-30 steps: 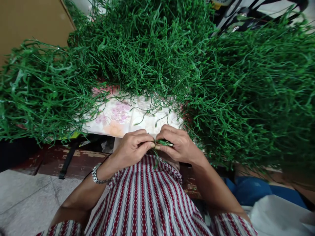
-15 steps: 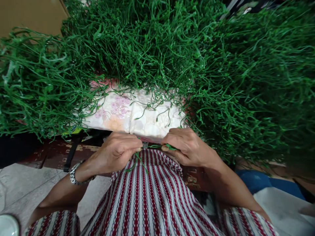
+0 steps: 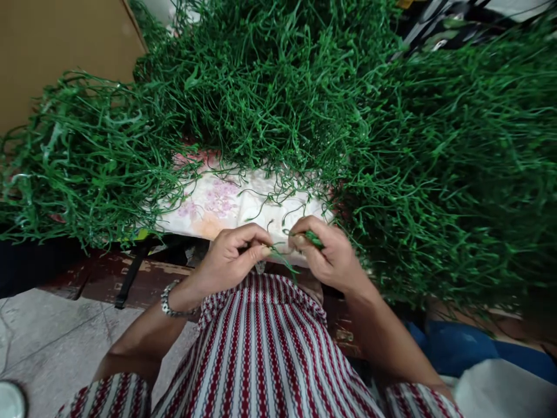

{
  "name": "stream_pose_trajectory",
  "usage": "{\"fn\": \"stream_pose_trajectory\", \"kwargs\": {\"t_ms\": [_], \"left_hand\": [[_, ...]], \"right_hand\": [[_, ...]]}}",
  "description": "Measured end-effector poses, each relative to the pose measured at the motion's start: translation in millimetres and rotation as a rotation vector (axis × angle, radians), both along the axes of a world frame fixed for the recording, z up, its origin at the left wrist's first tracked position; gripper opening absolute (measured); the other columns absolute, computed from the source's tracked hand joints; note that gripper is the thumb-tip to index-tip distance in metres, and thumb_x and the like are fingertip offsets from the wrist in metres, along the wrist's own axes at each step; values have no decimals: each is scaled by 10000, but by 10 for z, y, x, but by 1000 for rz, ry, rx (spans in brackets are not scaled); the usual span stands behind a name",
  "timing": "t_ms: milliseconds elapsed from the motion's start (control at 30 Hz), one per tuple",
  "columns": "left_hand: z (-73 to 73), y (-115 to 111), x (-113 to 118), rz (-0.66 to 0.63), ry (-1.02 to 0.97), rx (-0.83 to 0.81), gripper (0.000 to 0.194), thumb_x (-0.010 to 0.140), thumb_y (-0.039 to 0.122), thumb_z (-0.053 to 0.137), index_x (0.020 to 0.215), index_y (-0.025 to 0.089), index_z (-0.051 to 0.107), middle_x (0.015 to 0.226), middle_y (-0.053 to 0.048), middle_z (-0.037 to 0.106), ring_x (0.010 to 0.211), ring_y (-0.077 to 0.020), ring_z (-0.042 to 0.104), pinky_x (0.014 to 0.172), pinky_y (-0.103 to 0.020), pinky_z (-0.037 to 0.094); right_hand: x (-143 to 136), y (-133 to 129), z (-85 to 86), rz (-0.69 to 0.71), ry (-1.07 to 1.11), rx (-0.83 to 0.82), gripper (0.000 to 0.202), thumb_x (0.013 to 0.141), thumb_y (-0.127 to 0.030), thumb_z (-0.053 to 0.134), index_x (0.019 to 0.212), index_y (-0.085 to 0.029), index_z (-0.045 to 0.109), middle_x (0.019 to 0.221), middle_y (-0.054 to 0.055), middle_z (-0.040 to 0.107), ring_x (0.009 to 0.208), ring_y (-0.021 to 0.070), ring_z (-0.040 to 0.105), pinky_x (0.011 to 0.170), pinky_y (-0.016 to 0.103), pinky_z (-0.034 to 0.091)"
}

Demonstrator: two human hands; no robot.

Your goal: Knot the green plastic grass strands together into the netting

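By white floral-covered counter's [image 3: 255, 213] near edge, our left hand [image 3: 235, 258] pinches thin green stems [image 3: 285, 262], right hand [image 3: 331, 255] closes round short green pieces [image 3: 314, 238]; we should pinch lightly.

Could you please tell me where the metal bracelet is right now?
In the head view, the metal bracelet is around the left wrist, between the left hand and the striped sleeve.

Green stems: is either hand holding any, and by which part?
Left hand pinches thin stems near one end; right hand holds a small green bundle, by which part cannot be told.
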State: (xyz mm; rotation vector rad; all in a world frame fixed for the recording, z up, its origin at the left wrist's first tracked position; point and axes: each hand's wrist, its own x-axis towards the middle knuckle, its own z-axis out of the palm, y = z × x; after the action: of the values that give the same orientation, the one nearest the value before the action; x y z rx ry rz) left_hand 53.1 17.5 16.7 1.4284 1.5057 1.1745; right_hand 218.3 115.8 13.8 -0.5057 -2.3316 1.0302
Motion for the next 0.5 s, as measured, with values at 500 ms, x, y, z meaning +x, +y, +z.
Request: {"fn": "stream_pose_trajectory", "kwargs": {"t_ms": [500], "left_hand": [[-29,-89,9,-94,256,28,157,837,184,448,684,163,479,553,53,439,494,-62,392,503,-189,305]], "right_hand": [[-33,-159,-130,150,-23,218,156,842,-145,422,767,-138,559,641,20,537,618,116,475,590,233,368]]}}
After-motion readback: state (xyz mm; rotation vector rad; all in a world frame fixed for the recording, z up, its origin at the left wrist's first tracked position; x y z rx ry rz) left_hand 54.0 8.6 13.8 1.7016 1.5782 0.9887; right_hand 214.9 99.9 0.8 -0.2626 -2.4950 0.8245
